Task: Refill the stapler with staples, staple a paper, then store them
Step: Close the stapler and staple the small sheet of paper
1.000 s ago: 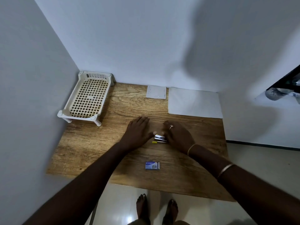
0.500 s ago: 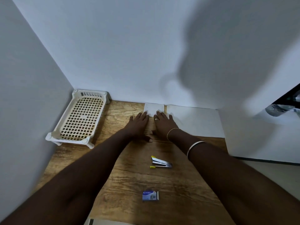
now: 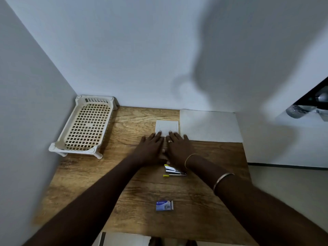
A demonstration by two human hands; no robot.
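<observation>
**Clerk:** On the wooden table point(image 3: 106, 183), item one: small paper point(image 3: 167, 126), flat, toward the back edge, just left of a larger white sheet point(image 3: 209, 126).

**Checker:** Hands?

**Clerk:** Left hand point(image 3: 150, 148) and right hand point(image 3: 178, 147), side by side, palms down, fingers extended and flat. Fingertips of both rest on the near edge of the small paper. Neither hand grips anything. Right hand bears a ring; two bangles on that wrist and forearm.

**Checker:** Stapler?

**Clerk:** Stapler point(image 3: 173, 170), hinged open, yellow-tipped, lying on the table just nearer than the hands, untouched.

**Checker:** Staples?

**Clerk:** Staple box point(image 3: 164, 205), blue and white, lying flat near the table's front edge, well apart from the hands.

**Checker:** Storage?

**Clerk:** Cream lattice tray point(image 3: 87, 125), back left corner, against the wall.
</observation>
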